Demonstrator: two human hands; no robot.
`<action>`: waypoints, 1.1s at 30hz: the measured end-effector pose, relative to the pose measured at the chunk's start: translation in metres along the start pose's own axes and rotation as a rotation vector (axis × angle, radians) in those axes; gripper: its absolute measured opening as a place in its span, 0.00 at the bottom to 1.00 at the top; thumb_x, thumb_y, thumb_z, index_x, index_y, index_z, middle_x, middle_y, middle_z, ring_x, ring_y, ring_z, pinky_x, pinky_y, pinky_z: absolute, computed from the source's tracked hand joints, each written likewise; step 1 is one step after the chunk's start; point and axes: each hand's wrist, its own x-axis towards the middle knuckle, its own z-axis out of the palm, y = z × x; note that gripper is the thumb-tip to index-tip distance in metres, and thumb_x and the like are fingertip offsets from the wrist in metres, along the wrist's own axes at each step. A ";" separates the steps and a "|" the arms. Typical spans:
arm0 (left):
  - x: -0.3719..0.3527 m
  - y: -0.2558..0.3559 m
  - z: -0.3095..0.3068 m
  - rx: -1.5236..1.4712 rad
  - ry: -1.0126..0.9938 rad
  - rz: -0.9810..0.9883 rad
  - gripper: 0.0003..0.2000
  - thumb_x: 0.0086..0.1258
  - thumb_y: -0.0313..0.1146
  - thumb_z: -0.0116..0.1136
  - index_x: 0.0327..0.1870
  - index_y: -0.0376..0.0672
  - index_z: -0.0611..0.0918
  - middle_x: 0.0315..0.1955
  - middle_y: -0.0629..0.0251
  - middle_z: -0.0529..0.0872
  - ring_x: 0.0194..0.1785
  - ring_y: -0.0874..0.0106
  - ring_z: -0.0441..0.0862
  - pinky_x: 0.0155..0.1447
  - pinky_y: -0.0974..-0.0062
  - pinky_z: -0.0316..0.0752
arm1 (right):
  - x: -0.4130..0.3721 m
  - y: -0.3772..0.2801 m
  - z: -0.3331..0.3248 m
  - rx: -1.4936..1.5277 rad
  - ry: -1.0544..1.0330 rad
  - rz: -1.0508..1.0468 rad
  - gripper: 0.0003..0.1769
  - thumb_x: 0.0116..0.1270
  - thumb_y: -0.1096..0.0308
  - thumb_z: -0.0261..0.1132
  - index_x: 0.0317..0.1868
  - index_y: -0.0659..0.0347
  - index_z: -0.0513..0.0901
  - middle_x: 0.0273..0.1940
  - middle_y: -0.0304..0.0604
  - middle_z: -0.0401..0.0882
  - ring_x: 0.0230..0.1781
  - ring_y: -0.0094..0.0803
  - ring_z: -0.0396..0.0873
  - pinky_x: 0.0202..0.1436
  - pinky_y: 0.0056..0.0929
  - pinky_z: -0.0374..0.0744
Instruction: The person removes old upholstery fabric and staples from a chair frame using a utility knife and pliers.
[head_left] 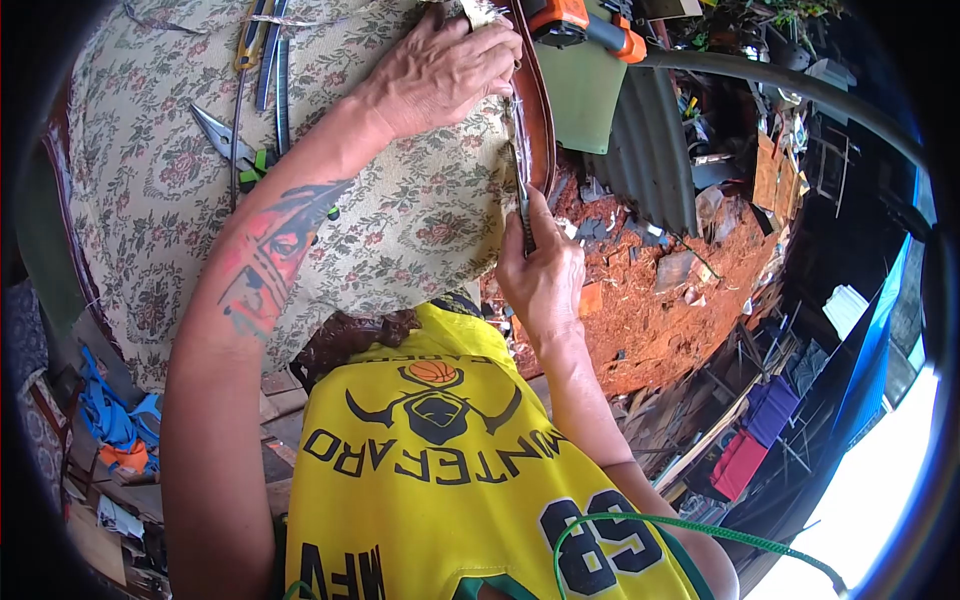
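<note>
Floral fabric (410,215) is spread over a broad piece with a curved brown wooden edge (540,110). My left hand (440,75) is closed on the fabric's torn margin near the top of that edge. Lower down the same edge, my right hand (543,270) grips a thin dark tool (525,215), its tip against the seam between fabric and wood. On the fabric lie pliers (222,138) with green-and-black handles, a yellow-handled tool (249,40) and dark strips (268,65).
An orange-and-black power tool (575,22) rests at the top, over a green panel (590,100). Reddish ground (680,330) with scraps lies at the right. A dark hose (790,85) crosses the upper right. Blue straps (105,410) lie at the lower left.
</note>
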 end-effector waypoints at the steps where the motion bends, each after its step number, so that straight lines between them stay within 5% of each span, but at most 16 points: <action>1: 0.000 0.001 -0.002 -0.003 -0.005 0.002 0.16 0.73 0.39 0.69 0.58 0.44 0.86 0.65 0.60 0.81 0.65 0.59 0.81 0.68 0.45 0.73 | -0.002 0.000 0.000 0.015 0.014 -0.015 0.23 0.76 0.66 0.68 0.68 0.62 0.84 0.38 0.64 0.90 0.34 0.61 0.90 0.37 0.53 0.87; 7: 0.002 -0.001 -0.002 0.038 -0.029 -0.006 0.20 0.74 0.44 0.71 0.58 0.40 0.85 0.62 0.58 0.81 0.62 0.59 0.82 0.65 0.50 0.76 | -0.008 0.002 0.003 0.045 0.039 -0.023 0.23 0.76 0.66 0.67 0.69 0.62 0.83 0.39 0.64 0.90 0.33 0.61 0.90 0.37 0.54 0.87; 9: 0.002 0.001 -0.004 0.068 0.104 0.060 0.20 0.74 0.41 0.71 0.60 0.39 0.84 0.60 0.58 0.81 0.61 0.58 0.82 0.64 0.52 0.77 | -0.010 0.002 0.003 0.055 0.034 -0.019 0.24 0.76 0.66 0.67 0.70 0.62 0.83 0.39 0.64 0.90 0.33 0.61 0.90 0.36 0.54 0.87; 14: 0.007 0.002 -0.012 -0.019 0.038 0.015 0.18 0.73 0.38 0.70 0.58 0.39 0.83 0.57 0.56 0.81 0.59 0.57 0.82 0.62 0.52 0.77 | -0.025 0.010 0.012 0.078 0.070 -0.041 0.26 0.76 0.65 0.68 0.71 0.63 0.82 0.36 0.64 0.90 0.31 0.59 0.90 0.36 0.52 0.87; 16: 0.008 0.004 -0.010 -0.059 0.048 -0.005 0.17 0.73 0.38 0.70 0.56 0.38 0.82 0.56 0.56 0.81 0.58 0.57 0.83 0.60 0.51 0.78 | -0.026 0.001 0.010 0.046 0.006 0.077 0.25 0.75 0.73 0.68 0.70 0.72 0.83 0.41 0.69 0.91 0.36 0.50 0.95 0.38 0.43 0.86; 19: 0.008 0.005 -0.009 -0.116 0.089 0.008 0.14 0.74 0.35 0.69 0.51 0.37 0.81 0.54 0.56 0.81 0.52 0.56 0.84 0.51 0.54 0.80 | -0.031 0.003 0.019 0.085 0.071 0.053 0.25 0.76 0.66 0.68 0.69 0.68 0.83 0.36 0.67 0.89 0.31 0.61 0.90 0.36 0.53 0.87; 33: 0.014 0.004 -0.009 -0.181 0.083 0.032 0.11 0.69 0.30 0.73 0.43 0.36 0.81 0.50 0.57 0.82 0.50 0.59 0.85 0.49 0.61 0.82 | -0.054 -0.007 0.023 0.151 0.029 0.147 0.24 0.77 0.67 0.66 0.70 0.63 0.82 0.38 0.69 0.89 0.33 0.64 0.89 0.38 0.57 0.87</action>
